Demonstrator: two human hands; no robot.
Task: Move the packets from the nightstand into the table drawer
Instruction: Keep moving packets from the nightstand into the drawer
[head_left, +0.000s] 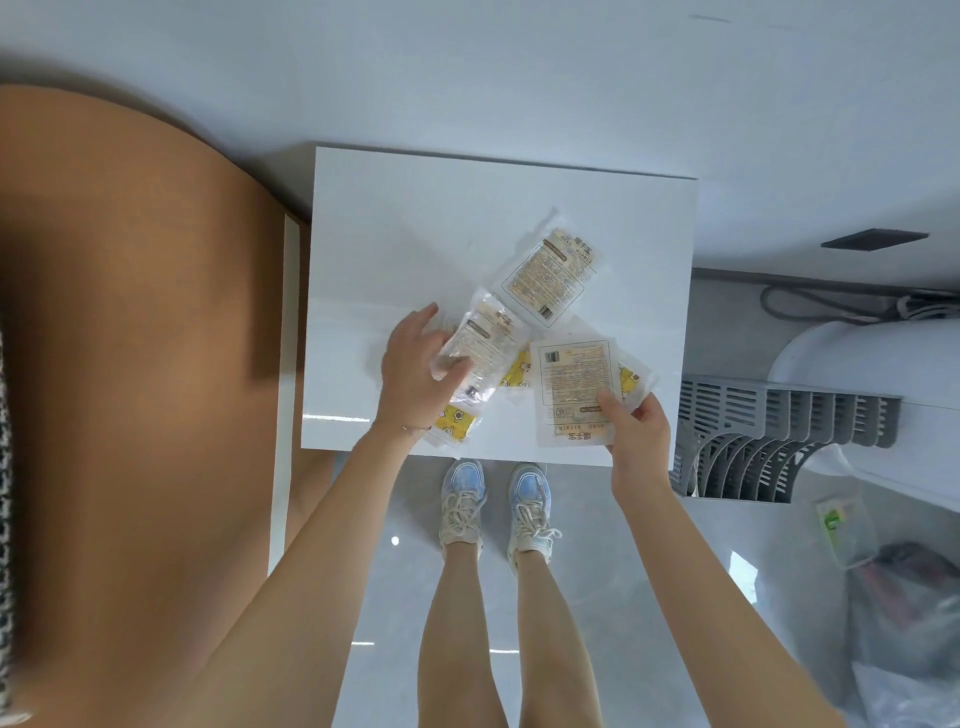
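Several clear packets with cream and yellow labels lie on the glossy white nightstand (415, 218). My left hand (410, 369) grips a crinkled packet (480, 348) near the middle, with more packets partly hidden under my palm and wrist. My right hand (636, 431) pinches the near corner of a flat packet (576, 389) at the front right edge. Another packet (550, 275) lies free farther back, touching neither hand. A yellow-printed packet (452, 423) pokes out below my left wrist. No table drawer is visible.
A tan upholstered bed edge (130, 338) fills the left side. A grey slatted rack (769, 441) stands right of the nightstand, beside a white rounded object (872, 364). Plastic bags (909, 623) lie on the grey floor at the lower right. My feet stand before the nightstand.
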